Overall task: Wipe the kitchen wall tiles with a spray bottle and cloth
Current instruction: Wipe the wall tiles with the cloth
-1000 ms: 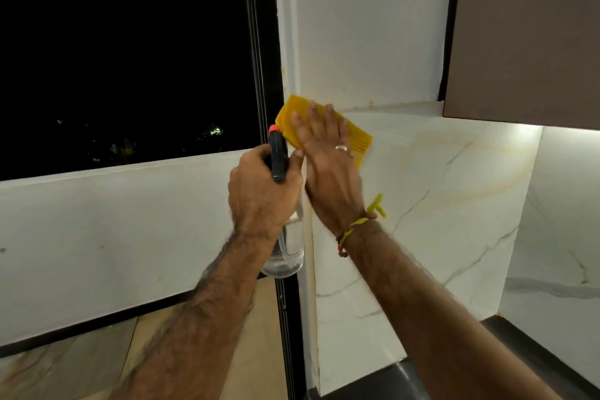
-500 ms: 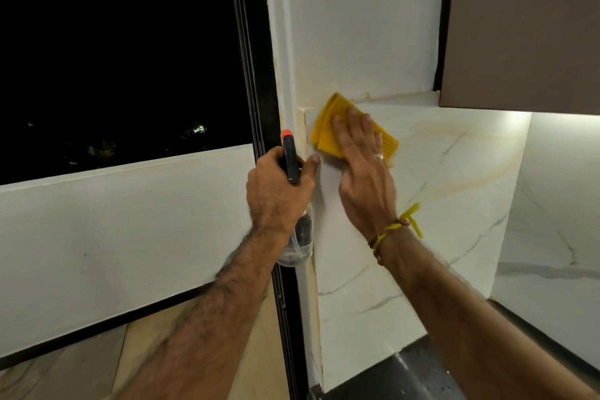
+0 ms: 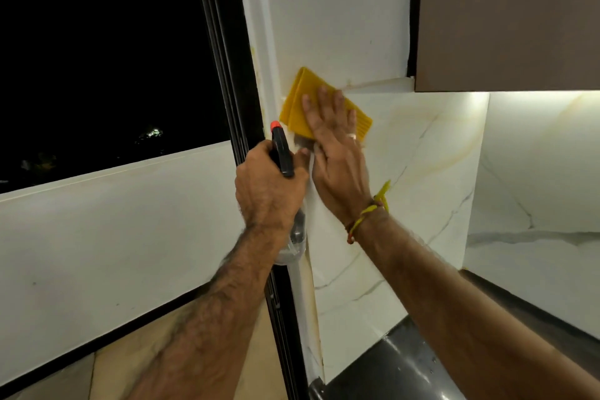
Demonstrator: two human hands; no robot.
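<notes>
Left-hand grip point(image 3: 271, 187): fingers curled round the neck of the spray bottle point(image 3: 283, 156), holding it upright, its black head and orange nozzle tip showing above the knuckles, its clear body hanging below the wrist against the dark window frame point(image 3: 227, 75). Right-hand grip point(image 3: 337, 153): flat and wide, fingers straight and spread, palm pressing the yellow cloth point(image 3: 298, 104) against the marble-patterned wall tiles point(image 3: 422, 172). Cloth lies folded under the fingertips of the right hand, just above and to the right of the bottle's nozzle, at the upper left corner of the tiled panel where it meets the white wall edge beside the window. Its upper corner overlaps the plain white wall above the tile line. The two hands are just beside each other, left thumb near the heel of the right hand; contact cannot be confirmed. Right wrist carries a yellow thread band point(image 3: 373, 208). Brown wall cabinet point(image 3: 506, 16) hangs above right; dark counter point(image 3: 389, 373) lies below, near its left end.
</notes>
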